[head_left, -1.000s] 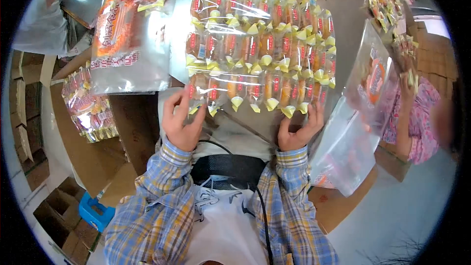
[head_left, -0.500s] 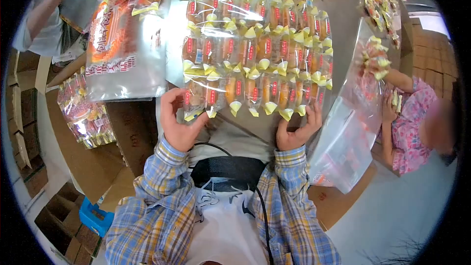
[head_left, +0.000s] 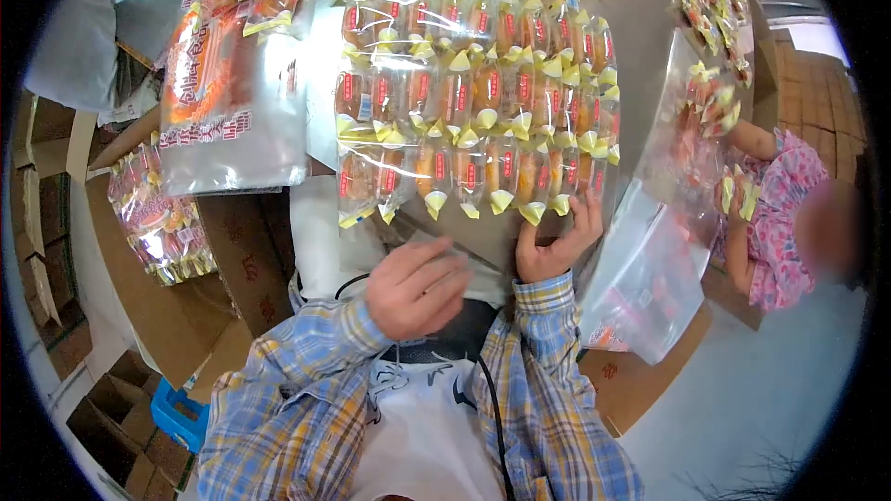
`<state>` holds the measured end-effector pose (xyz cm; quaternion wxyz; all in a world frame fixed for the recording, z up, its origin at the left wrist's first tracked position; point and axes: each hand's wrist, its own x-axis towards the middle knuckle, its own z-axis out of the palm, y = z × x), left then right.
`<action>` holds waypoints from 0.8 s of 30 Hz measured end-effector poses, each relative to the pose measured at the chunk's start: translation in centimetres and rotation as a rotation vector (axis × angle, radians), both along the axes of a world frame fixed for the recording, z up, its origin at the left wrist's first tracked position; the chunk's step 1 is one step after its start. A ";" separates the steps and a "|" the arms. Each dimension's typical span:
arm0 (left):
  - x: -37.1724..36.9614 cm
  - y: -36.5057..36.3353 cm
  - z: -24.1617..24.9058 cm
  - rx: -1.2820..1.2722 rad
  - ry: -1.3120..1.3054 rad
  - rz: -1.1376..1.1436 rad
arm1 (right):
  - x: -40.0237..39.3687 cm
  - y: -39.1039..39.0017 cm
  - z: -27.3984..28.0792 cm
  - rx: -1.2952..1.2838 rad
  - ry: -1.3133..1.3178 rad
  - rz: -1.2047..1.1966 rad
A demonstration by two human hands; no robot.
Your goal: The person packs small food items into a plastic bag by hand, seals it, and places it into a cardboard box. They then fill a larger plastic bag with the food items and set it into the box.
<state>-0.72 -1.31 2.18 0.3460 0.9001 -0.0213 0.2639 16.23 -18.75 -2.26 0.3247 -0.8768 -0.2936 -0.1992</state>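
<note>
A clear plastic bag (head_left: 458,134) lies flat on the table, packed with three rows of small wrapped cakes with red labels and yellow wrapper ends. At its lower right edge rests my right hand (head_left: 561,243), thumb and fingers spread apart and fingertips touching the plastic. My left hand (head_left: 418,288) is off the bag, just below its lower edge and in front of my body. It looks empty, with loosely bent fingers slightly blurred.
To the left lie printed clear bags (head_left: 232,139) and a filled bag (head_left: 162,213) in a cardboard box (head_left: 158,297). More clear bags (head_left: 645,288) hang at the right. Loose wrapped cakes (head_left: 710,0) pile up at the back right. A co-worker (head_left: 775,213) in pink holds wrapped cakes.
My left hand has let go of the bag's lower left corner and moved right and towards my body. The bag has shifted slightly left. My right hand stays at its edge.
</note>
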 end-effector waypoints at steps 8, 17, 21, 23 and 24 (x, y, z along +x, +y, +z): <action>5.2 -2.2 0.6 0.258 0.005 0.122 | 0.2 -0.4 -0.2 0.016 -0.018 -0.017; 7.9 -2.1 1.7 0.258 0.310 0.253 | 0.1 -0.8 -0.2 0.105 -0.011 -0.085; 8.3 -2.4 2.0 0.282 0.277 0.276 | -0.1 -0.9 -0.2 0.121 -0.014 -0.081; 8.5 -2.3 2.1 0.308 0.261 0.285 | -0.3 -1.1 -0.5 0.155 0.052 -0.081; 8.7 -2.3 2.1 0.319 0.252 0.290 | -0.3 -1.1 -0.5 0.171 0.084 -0.080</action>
